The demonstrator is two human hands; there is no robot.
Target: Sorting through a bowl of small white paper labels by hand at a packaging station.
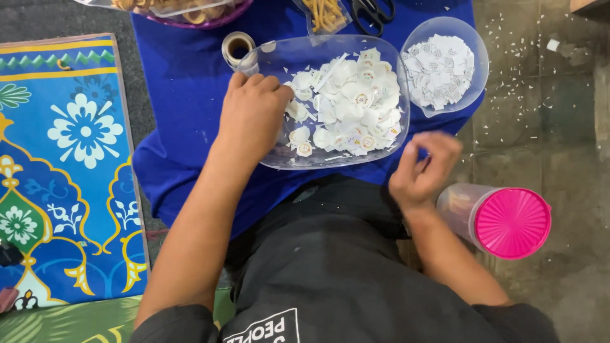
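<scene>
Hiding fingertips among paper stickers, left hand covers them.

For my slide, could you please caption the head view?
Left hand reaches into a clear tray of round paper stickers; right hand hovers beside it.

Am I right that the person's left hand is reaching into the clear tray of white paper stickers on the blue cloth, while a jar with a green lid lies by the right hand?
Not quite: the jar's lid is pink, not green, as the head view shows. The rest holds: the left hand reaches into the clear tray of white paper stickers on the blue cloth, and the jar lies by the right hand.
</scene>
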